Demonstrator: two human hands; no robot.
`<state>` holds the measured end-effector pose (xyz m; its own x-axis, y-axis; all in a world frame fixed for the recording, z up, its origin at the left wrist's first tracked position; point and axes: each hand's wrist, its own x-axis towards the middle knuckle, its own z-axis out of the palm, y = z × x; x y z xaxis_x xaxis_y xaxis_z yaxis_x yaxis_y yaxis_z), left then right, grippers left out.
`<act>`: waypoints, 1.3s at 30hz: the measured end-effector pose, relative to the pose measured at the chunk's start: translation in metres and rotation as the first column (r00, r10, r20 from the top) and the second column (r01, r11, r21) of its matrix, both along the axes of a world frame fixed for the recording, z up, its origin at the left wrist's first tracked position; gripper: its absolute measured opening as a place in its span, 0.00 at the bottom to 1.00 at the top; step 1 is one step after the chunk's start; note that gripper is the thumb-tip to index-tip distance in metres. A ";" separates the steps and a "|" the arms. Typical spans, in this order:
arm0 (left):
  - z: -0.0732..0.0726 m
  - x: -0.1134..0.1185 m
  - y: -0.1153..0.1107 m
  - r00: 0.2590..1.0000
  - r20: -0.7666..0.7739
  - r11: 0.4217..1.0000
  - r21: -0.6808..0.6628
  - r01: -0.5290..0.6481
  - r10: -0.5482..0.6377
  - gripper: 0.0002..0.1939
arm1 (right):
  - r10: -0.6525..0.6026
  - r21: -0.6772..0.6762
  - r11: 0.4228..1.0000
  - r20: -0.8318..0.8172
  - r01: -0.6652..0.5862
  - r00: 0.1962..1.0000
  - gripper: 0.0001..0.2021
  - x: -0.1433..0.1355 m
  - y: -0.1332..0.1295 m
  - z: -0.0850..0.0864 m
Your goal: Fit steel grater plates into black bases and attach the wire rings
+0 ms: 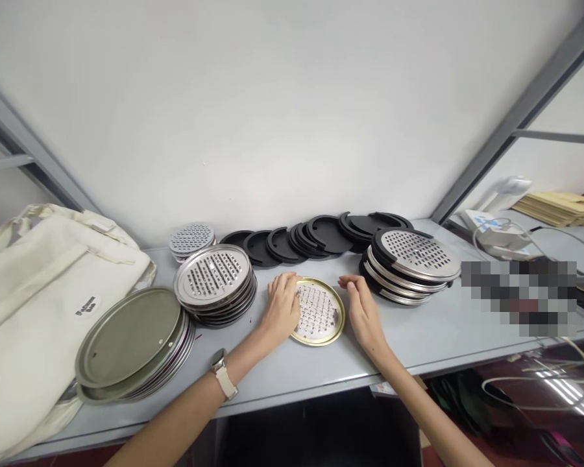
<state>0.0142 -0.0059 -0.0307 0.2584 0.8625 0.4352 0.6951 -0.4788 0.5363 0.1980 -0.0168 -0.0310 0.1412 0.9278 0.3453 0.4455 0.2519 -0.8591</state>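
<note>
A round grater disc with a gold rim (318,311) lies on the grey shelf between my two hands. My left hand (283,301) rests at the disc's left edge, its fingers bent over the rim; what is under the fingertips is hidden. Just off the right edge is my right hand (363,308), turned on its side with slightly curled fingers apart from the thumb, holding nothing. Left of my left hand stands a stack of silver grater discs (214,275). Right of my right hand, another stack (418,256) has black rings around its discs.
Black rings (328,235) lie in an overlapping row by the wall. Olive-green lids (131,337) are stacked at the left beside a cream bag (53,285). A small grater stack (191,239) stands behind. White cables and a device (503,237) sit at the right.
</note>
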 end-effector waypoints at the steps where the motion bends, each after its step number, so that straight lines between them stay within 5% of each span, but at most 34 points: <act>1: -0.001 0.000 0.000 1.000 0.001 1.000 -0.009 -0.003 0.003 0.21 | 0.005 0.001 1.000 -0.002 -0.005 1.000 0.13 0.000 0.000 0.000; 8: -0.004 -0.003 0.006 0.977 0.212 0.998 -0.063 0.010 0.003 0.23 | 0.059 -0.011 0.998 0.187 -0.057 0.981 0.11 -0.002 0.006 -0.012; 12: -0.004 -0.007 0.011 0.901 0.429 0.985 -0.173 0.014 0.063 0.18 | 0.087 -0.004 0.996 0.361 -0.092 0.929 0.14 -0.003 0.009 -0.017; 18: -0.001 -0.008 0.013 0.779 0.612 0.944 -0.318 0.088 0.133 0.10 | 0.103 -0.013 0.994 0.374 -0.106 0.922 0.10 -0.003 0.009 -0.013; 31: -0.011 -0.007 0.017 0.769 0.628 0.942 -0.316 0.112 0.119 0.11 | 0.098 0.028 0.993 0.332 -0.114 0.938 0.09 -0.003 0.010 -0.014; 39: -0.012 -0.003 0.014 0.887 0.461 0.975 -0.205 0.085 0.020 0.17 | 0.098 0.024 0.993 0.387 -0.116 0.917 0.11 -0.003 0.011 -0.016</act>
<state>0.0110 0.0077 -0.0423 0.1054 0.9423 0.3177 0.3328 -0.3345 0.8817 0.1950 -0.0057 -0.0471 -0.1104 0.9121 0.3948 0.7074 0.3512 -0.6134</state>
